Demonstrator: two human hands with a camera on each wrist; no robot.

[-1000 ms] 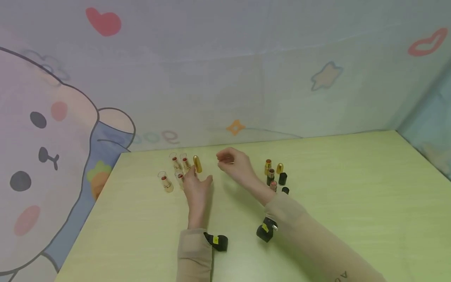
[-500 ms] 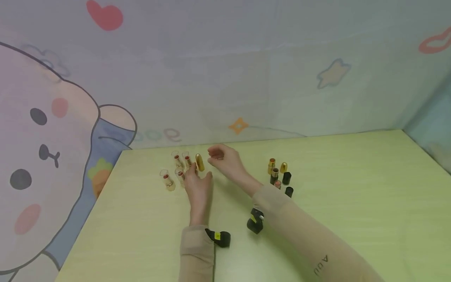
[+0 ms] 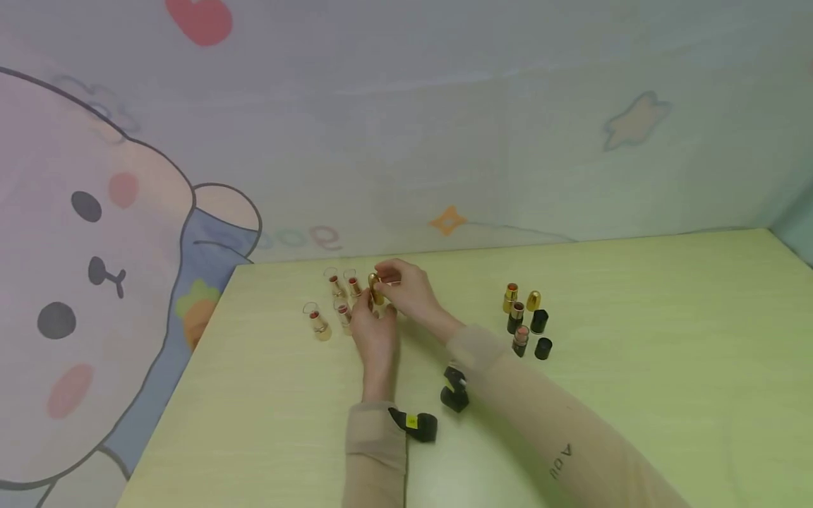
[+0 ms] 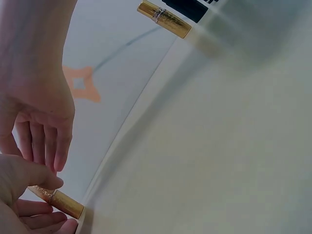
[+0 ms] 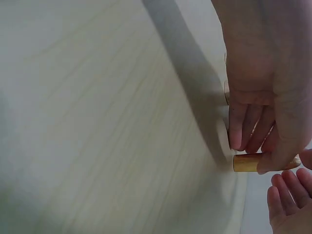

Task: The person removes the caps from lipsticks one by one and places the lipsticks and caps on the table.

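A capped gold lipstick (image 3: 372, 279) with a domed top stands near the back of the table. My right hand (image 3: 409, 293) pinches it; in the right wrist view the thumb lies across the gold tube (image 5: 245, 163). My left hand (image 3: 375, 337) is just in front, its fingers extended and relaxed close to the lipstick. In the left wrist view, the lipstick's patterned middle band shows between the right thumb and fingers. Left of the hands stand several lipsticks with red tips and clear caps, one of them the front-left lipstick (image 3: 320, 326).
On the right stand three uncapped lipsticks, including a gold one (image 3: 510, 300) and a pink-tipped one (image 3: 521, 339). Beside them are a gold cap (image 3: 534, 301) and two black caps, the nearer black cap (image 3: 543, 348) among them. A printed cloth (image 3: 508, 141) hangs behind the table (image 3: 635, 353).
My right hand has moved left to the gold lipstick and now pinches it. The left hand stays beside the lipstick. The head view has shifted slightly, so the table contents appear farther right.
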